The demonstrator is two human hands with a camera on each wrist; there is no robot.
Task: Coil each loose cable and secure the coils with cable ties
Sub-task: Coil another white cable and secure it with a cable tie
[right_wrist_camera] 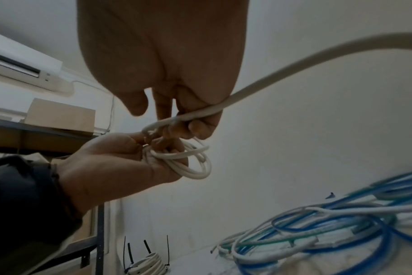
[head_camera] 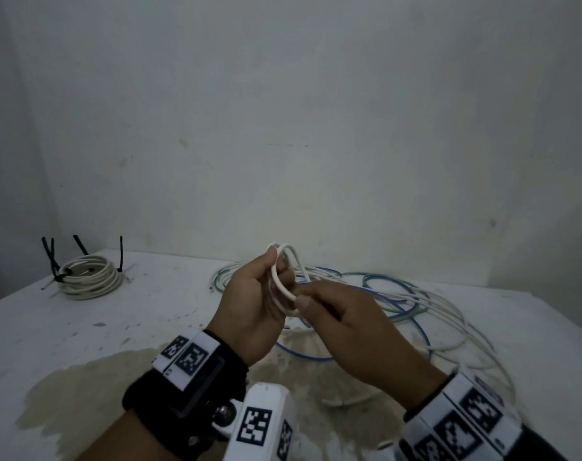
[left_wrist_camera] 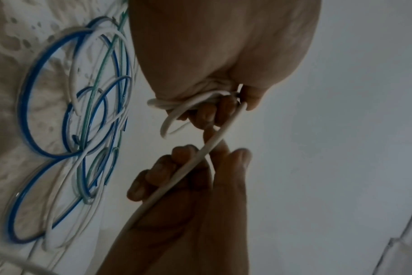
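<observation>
My left hand (head_camera: 263, 294) grips a small coil of white cable (head_camera: 283, 277) above the table, its loops wound round the curled fingers (left_wrist_camera: 207, 111). My right hand (head_camera: 329, 304) pinches the same white cable (right_wrist_camera: 259, 87) right beside the coil; the strand runs across its palm (left_wrist_camera: 176, 178) and away past the wrist. Behind the hands a tangle of loose blue, green and white cables (head_camera: 399, 301) lies on the white table (head_camera: 116, 314). The same tangle (left_wrist_camera: 82, 111) shows in the left wrist view and the tangle (right_wrist_camera: 318, 232) in the right wrist view.
At the table's back left sits a finished white coil (head_camera: 90, 277) bound with black cable ties (head_camera: 120, 257) that stick upward. A brown stain (head_camera: 100, 394) spreads over the near table. The wall stands close behind. A shelf with a cardboard box (right_wrist_camera: 59, 115) stands off the left side.
</observation>
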